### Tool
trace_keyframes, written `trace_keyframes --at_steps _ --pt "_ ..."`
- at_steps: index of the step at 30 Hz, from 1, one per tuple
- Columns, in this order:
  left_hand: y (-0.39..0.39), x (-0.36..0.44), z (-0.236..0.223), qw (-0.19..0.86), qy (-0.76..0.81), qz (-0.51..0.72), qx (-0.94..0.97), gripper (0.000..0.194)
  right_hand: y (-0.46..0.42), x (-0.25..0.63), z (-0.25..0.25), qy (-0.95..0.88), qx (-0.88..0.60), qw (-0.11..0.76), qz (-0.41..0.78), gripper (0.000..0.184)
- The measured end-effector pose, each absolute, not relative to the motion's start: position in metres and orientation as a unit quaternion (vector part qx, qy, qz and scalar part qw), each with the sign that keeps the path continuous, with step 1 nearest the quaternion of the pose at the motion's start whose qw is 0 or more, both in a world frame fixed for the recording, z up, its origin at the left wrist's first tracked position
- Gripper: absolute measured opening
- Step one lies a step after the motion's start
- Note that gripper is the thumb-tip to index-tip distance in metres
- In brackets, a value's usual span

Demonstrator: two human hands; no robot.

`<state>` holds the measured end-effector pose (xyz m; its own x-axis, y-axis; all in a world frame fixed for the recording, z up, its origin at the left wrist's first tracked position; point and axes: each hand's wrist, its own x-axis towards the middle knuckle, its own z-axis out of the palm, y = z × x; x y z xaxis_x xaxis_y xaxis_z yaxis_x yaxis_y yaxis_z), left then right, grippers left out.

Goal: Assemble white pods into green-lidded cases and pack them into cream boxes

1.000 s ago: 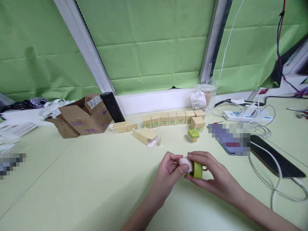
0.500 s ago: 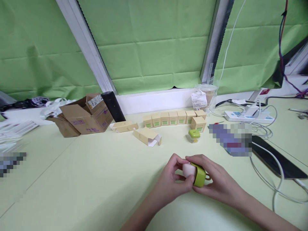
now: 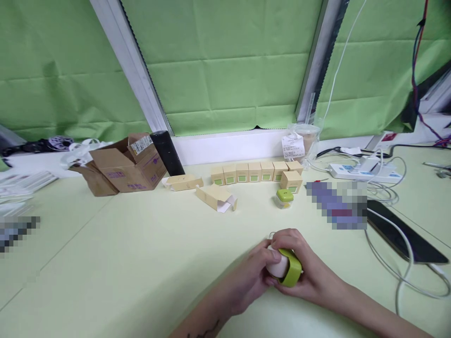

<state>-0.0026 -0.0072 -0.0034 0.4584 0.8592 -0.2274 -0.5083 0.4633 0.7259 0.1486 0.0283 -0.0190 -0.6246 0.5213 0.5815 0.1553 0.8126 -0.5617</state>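
My left hand (image 3: pixel 252 274) is closed on a small white rounded case (image 3: pixel 278 266), its thumb pressed on top. A yellow-green cover (image 3: pixel 292 268) fits around the case's right end. My right hand (image 3: pixel 310 270) wraps round that cover from the right, fingers over the top and thumb side below. Fingers hide the undersides of both pieces. A thin loop (image 3: pixel 271 235) shows just beyond the fingertips. Past my hands, a small clear container with a green lid (image 3: pixel 284 195) stands on the table.
Several small tan boxes (image 3: pixel 254 172) stand in a row at the back. Two opened tan cartons (image 3: pixel 215 197) lie beside them. A large cardboard box (image 3: pixel 130 169) and a black cylinder (image 3: pixel 167 152) are at left. A phone (image 3: pixel 405 232), cables and a power strip (image 3: pixel 364 171) lie right.
My left hand has rolled over, so its thumb now lies on top of the white case. Both hands sit slightly lower, and the brown loop at the cover's right is now hidden.
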Motion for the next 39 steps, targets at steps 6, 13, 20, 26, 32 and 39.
trace_keyframes --at_steps 6,13,20,26,32,39 --pt "-0.006 -0.004 -0.004 0.828 0.257 0.397 0.301 0.029 0.024 0.149 -0.018 -0.858 -0.208 0.347 0.318 0.044" --pt "-0.009 -0.004 -0.007 0.820 0.285 0.392 0.306 0.029 0.022 0.152 -0.019 -0.767 -0.252 0.323 0.494 0.054" --pt "-0.007 -0.006 -0.001 0.732 0.339 0.443 0.390 0.039 0.035 0.164 -0.002 -0.824 -0.233 0.282 0.433 0.059" --pt "-0.007 -0.001 0.001 0.771 0.311 0.443 0.336 0.034 0.037 0.164 -0.017 -0.811 -0.247 0.350 0.398 0.048" --pt "-0.009 0.001 -0.004 0.761 0.330 0.468 0.306 0.017 0.039 0.166 -0.010 -0.848 -0.237 0.291 0.375 0.044" --pt "-0.011 -0.003 0.005 0.759 0.372 0.432 0.313 0.029 0.041 0.169 -0.001 -0.877 -0.210 0.290 0.320 0.051"
